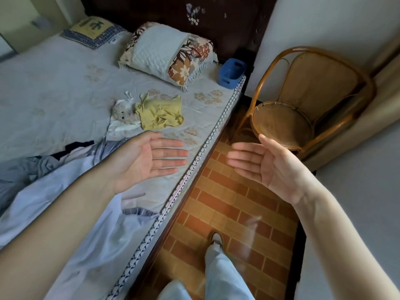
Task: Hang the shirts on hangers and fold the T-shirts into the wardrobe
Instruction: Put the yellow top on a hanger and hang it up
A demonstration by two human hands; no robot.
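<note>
A home bedroom: a bed [54, 83] with pillows [166, 53], a rattan chair [303, 100], brick-patterned tile floor [227, 202].

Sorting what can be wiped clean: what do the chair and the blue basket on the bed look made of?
The chair looks like bent rattan or cane, glossy brown, with a woven seat and back. The blue basket looks like moulded plastic: smooth, uniform colour, cut-out handle slots.

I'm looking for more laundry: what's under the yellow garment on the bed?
The yellow garment overlaps a small plush toy and white cloth at its left edge. Whatever lies beneath its middle is covered.
</note>
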